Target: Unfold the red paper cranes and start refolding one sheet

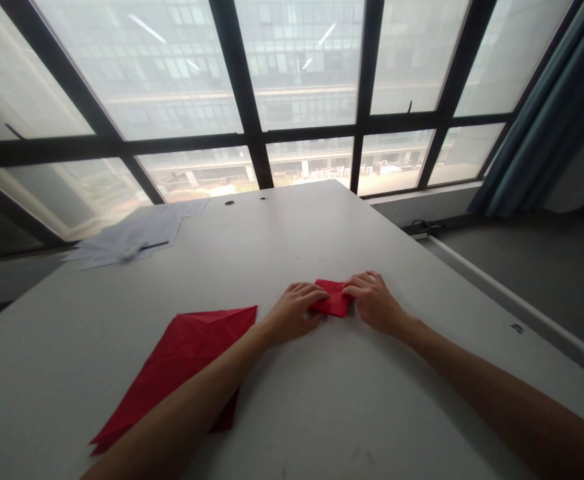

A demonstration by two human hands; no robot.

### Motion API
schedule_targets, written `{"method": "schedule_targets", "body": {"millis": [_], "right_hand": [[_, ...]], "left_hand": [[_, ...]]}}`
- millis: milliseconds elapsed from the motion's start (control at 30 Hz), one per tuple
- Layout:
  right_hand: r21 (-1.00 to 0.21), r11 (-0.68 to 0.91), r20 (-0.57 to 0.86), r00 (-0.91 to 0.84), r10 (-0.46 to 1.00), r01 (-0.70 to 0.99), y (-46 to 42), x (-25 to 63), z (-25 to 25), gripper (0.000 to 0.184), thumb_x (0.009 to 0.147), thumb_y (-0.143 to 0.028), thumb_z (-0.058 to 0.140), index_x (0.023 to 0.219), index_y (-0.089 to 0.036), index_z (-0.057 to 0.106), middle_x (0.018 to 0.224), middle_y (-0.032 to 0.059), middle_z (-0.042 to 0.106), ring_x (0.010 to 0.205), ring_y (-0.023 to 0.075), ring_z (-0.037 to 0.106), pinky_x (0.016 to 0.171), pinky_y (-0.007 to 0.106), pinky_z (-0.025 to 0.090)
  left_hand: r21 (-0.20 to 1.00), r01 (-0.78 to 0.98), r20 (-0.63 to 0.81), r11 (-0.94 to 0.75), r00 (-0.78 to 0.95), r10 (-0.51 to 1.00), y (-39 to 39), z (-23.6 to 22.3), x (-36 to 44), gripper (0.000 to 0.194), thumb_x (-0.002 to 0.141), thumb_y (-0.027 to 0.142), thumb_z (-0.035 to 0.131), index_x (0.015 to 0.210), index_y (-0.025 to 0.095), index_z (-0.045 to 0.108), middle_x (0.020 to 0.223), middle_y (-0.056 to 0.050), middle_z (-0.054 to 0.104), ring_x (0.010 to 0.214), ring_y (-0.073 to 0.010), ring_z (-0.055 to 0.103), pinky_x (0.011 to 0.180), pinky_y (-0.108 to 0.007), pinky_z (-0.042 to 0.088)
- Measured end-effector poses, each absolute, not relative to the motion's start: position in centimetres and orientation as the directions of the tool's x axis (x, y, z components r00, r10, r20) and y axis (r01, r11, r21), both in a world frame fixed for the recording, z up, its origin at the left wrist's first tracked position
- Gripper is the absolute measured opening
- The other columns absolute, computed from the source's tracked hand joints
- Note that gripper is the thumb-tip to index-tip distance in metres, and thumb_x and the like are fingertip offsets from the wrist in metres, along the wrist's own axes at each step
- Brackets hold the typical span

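A small folded piece of red paper (pixel 336 305) lies on the white table between my two hands. My left hand (pixel 298 312) grips its left edge, with the fingers curled over the top. On the opposite side, my right hand (pixel 372 299) pinches the paper's right edge, thumb and fingers closed on it. Parts of both edges are hidden under the fingers. Under and beside my left forearm rests a larger red sheet or stack of sheets (pixel 182 353), creased, with the arm covering part of it.
Loose white papers (pixel 137 230) lie at the table's far left, with a dark pen (pixel 155 246) on them. The white table (pixel 372 413) ends at a right edge above a grey floor. Large windows (pixel 302 67) stand behind, and a blue curtain (pixel 537 120) hangs at the right.
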State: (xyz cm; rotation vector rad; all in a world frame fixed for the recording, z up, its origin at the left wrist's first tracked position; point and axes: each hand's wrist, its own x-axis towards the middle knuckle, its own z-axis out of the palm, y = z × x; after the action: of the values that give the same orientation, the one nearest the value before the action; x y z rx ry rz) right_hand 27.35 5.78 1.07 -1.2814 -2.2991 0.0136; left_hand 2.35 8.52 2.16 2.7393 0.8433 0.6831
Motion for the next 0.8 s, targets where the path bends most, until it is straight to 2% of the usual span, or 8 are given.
{"method": "schedule_targets", "body": {"millis": [67, 167, 467, 567, 667, 733, 800], "right_hand": [[-0.268, 0.567, 0.369, -0.461, 0.807, 0.779, 6.1, 27.5, 0.5, 0.049, 0.077, 0.005, 0.045, 0.108, -0.023, 0.070, 0.113, 0.0046, 0.069, 0.109, 0.0214, 0.057, 0.106, 0.041, 0.031], [-0.284, 0.548, 0.367, -0.438, 0.820, 0.787, 6.3, 27.6, -0.1, 0.051, 0.076, 0.005, 0.045, 0.110, -0.024, 0.071, 0.115, 0.0050, 0.068, 0.111, 0.0225, 0.056, 0.104, 0.042, 0.033], [-0.294, 0.568, 0.436, -0.421, 0.796, 0.769, 6.3, 27.5, -0.3, 0.045, 0.079, 0.003, 0.049, 0.106, -0.023, 0.072, 0.112, 0.0067, 0.068, 0.110, 0.0238, 0.057, 0.105, 0.045, 0.036], [-0.314, 0.628, 0.462, -0.464, 0.756, 0.712, 5.8, 27.3, 0.4, 0.032, 0.084, -0.005, 0.057, 0.107, -0.023, 0.071, 0.108, 0.0065, 0.069, 0.107, 0.0231, 0.058, 0.103, 0.042, 0.039], [-0.334, 0.696, 0.438, -0.550, 0.711, 0.635, 5.4, 27.2, 1.1, 0.016, 0.085, -0.024, 0.070, 0.101, -0.025, 0.072, 0.103, 0.0045, 0.069, 0.102, 0.0225, 0.060, 0.100, 0.041, 0.041], [-0.337, 0.723, 0.428, -0.586, 0.688, 0.603, 5.3, 27.2, 1.3, 0.024, 0.080, -0.036, 0.078, 0.101, -0.027, 0.072, 0.103, 0.0043, 0.070, 0.103, 0.0233, 0.061, 0.099, 0.042, 0.041], [-0.341, 0.734, 0.426, -0.599, 0.678, 0.588, 5.3, 27.3, 1.4, 0.033, 0.076, -0.039, 0.082, 0.105, -0.027, 0.071, 0.105, 0.0047, 0.070, 0.103, 0.0238, 0.061, 0.099, 0.042, 0.041]], "left_hand": [[0.320, 0.458, 0.314, -0.830, 0.775, 0.549, 8.5, 2.3, 2.3, 0.039, 0.087, 0.031, 0.067, 0.125, 0.027, 0.061, 0.125, -0.004, 0.065, 0.120, -0.0225, 0.056, 0.109, -0.039, 0.037], [0.325, 0.459, 0.307, -0.827, 0.776, 0.551, 8.6, 2.1, 2.3, 0.033, 0.090, 0.038, 0.066, 0.121, 0.028, 0.064, 0.126, -0.004, 0.064, 0.120, -0.0221, 0.055, 0.110, -0.039, 0.035], [0.308, 0.489, 0.337, -0.816, 0.746, 0.574, 9.4, 0.7, 2.3, 0.024, 0.092, 0.034, 0.065, 0.116, 0.032, 0.069, 0.120, -0.003, 0.065, 0.115, -0.0229, 0.056, 0.105, -0.041, 0.039], [0.344, 0.480, 0.330, -0.807, 0.743, 0.582, 9.3, 0.9, 2.3, 0.022, 0.092, 0.034, 0.065, 0.113, 0.030, 0.069, 0.113, -0.003, 0.067, 0.108, -0.0211, 0.058, 0.101, -0.037, 0.042], [0.371, 0.456, 0.331, -0.809, 0.749, 0.574, 9.2, 1.1, 2.4, 0.015, 0.093, 0.035, 0.064, 0.105, 0.026, 0.070, 0.111, -0.003, 0.068, 0.107, -0.0203, 0.058, 0.099, -0.035, 0.044], [0.371, 0.455, 0.333, -0.810, 0.749, 0.573, 9.2, 1.2, 2.4, 0.014, 0.094, 0.034, 0.062, 0.101, 0.026, 0.070, 0.111, -0.003, 0.068, 0.107, -0.0203, 0.058, 0.099, -0.034, 0.044], [0.372, 0.458, 0.334, -0.808, 0.746, 0.577, 9.2, 1.3, 2.4, 0.013, 0.095, 0.033, 0.060, 0.101, 0.025, 0.069, 0.110, -0.003, 0.069, 0.107, -0.0199, 0.058, 0.099, -0.034, 0.044]]}}
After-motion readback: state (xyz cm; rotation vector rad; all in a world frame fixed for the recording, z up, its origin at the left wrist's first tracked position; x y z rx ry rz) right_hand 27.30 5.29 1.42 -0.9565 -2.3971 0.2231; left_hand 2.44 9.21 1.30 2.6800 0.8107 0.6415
